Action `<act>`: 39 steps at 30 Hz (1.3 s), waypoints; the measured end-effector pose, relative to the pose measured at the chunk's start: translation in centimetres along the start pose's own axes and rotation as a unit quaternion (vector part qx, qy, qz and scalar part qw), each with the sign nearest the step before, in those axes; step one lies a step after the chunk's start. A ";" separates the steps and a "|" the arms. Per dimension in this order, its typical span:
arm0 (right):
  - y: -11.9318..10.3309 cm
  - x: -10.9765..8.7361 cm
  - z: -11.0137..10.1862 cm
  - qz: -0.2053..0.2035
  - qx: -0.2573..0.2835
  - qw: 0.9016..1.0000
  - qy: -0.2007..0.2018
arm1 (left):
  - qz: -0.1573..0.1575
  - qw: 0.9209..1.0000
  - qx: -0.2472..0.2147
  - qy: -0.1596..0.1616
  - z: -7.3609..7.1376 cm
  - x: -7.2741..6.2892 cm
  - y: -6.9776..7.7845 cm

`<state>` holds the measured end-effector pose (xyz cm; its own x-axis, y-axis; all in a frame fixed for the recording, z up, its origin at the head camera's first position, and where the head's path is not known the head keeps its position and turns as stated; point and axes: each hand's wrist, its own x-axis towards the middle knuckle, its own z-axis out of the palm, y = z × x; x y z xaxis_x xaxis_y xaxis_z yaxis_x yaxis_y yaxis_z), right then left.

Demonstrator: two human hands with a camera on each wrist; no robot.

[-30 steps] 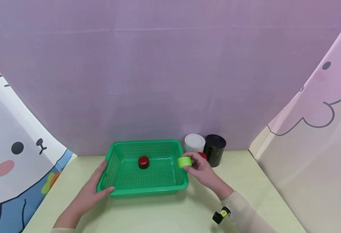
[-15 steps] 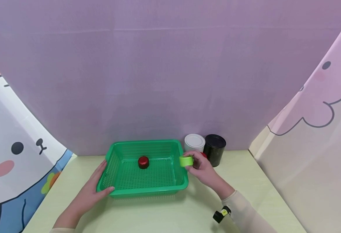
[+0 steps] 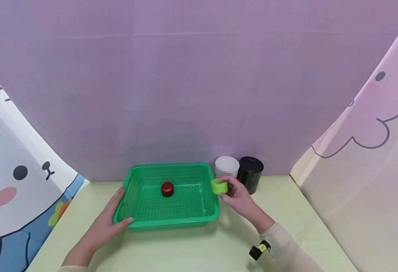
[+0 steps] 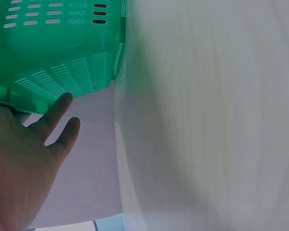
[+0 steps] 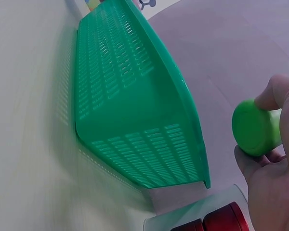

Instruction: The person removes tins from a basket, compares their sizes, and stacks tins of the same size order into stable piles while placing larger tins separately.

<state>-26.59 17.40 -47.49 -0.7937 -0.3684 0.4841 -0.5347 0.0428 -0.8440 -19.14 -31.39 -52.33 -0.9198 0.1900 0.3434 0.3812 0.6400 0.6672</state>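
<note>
In the head view my right hand (image 3: 237, 194) pinches a small lime-green cylinder (image 3: 219, 186) between thumb and fingers, close over the right rim of the green basket (image 3: 171, 223). The right wrist view shows the round green end of the same cylinder (image 5: 250, 129) facing the basket. My left hand (image 3: 105, 223) rests at the basket's front left corner, thumb on the rim and straight fingers along the outer left wall. Two of its fingers are spread below the rim in the left wrist view. A small shiny red cylinder (image 3: 167, 189) stands on the basket floor.
Behind my right hand are a white can (image 3: 226, 166) and a taller black can (image 3: 250, 174). Red cylinders (image 5: 227, 219) stand by the white can, mostly hidden by my hand from above. A purple cloth backdrop (image 3: 185, 94) rises behind the pale table (image 3: 171, 249).
My right hand has drifted slightly right and up with the lime-green cylinder, tilting it so more of its top shows. My left hand, the basket and the red cylinder inside have stayed put.
</note>
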 end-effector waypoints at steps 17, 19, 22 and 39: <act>0.1 0.1 -1.5 -0.026 -0.036 0.999 0.019 | 0.006 1.000 -0.005 0.003 0.0 0.0 0.0; 0.1 0.1 -1.9 -0.028 -0.050 0.998 0.026 | 0.006 1.000 -0.005 0.003 0.0 0.0 0.0; 0.0 0.0 -2.4 -0.021 -0.079 0.996 0.043 | 0.006 1.000 -0.004 0.003 0.0 0.0 0.0; 0.2 0.0 -4.1 0.005 -0.130 0.989 0.069 | 0.011 1.000 -0.007 0.005 0.1 0.0 0.1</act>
<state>-27.92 21.22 -46.65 -0.8215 -0.2377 0.5183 -0.5692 0.2889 -0.7698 -19.12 -31.29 -52.30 -0.9103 0.1970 0.3642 0.4027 0.6256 0.6682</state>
